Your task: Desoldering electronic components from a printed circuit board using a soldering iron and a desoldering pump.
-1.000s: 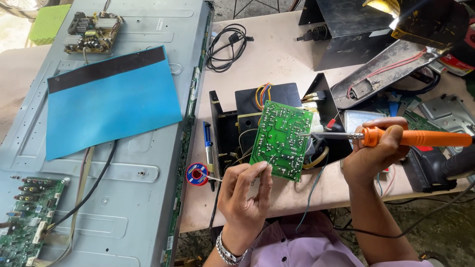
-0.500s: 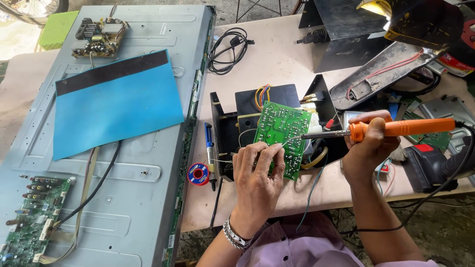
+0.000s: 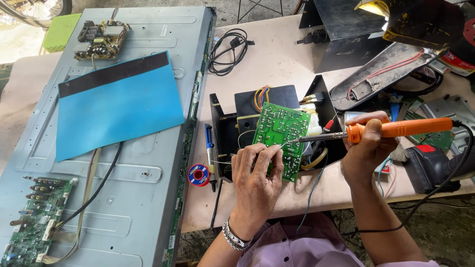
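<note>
Using the green PCB (image 3: pixel 280 140) as the anchor, going left to right.

Far left of it, the big grey TV back panel (image 3: pixel 123 207) with a blue mat (image 3: pixel 118 106) on top, a small board (image 3: pixel 101 38) at its far end and another green board (image 3: pixel 34 222) at the near corner. Nothing there has shifted except the camera framing.

Just left of the PCB: a blue desoldering pump (image 3: pixel 210 151) and a little red/blue solder spool (image 3: pixel 198 175), both lying on the table (image 3: pixel 277 59), untouched.

Left hand (image 3: pixel 255 178): a sec ago it was lower, pinching the PCB's bottom edge. Now it's come up over the board's lower left face, fingers closed narrow round a thin strand of solder wire (image 3: pixel 282 145) and feeding it toward the centre. Can't tell if the fingers are also steadying the board; it's propped upright in the black metal case (image 3: pixel 227 128).

Right of the PCB: right hand (image 3: pixel 368 148) wrapped tight around the orange handle of the soldering iron (image 3: pixel 396 129). The iron was off the right edge before; now the tip is over the board's middle, meeting the wire end. Contact with the joint is too small to confirm.

So imo it's gone from positioning to actually soldering a joint mid-board.

Further right: a black and red tool (image 3: pixel 435 165) and misc clutter.
</note>
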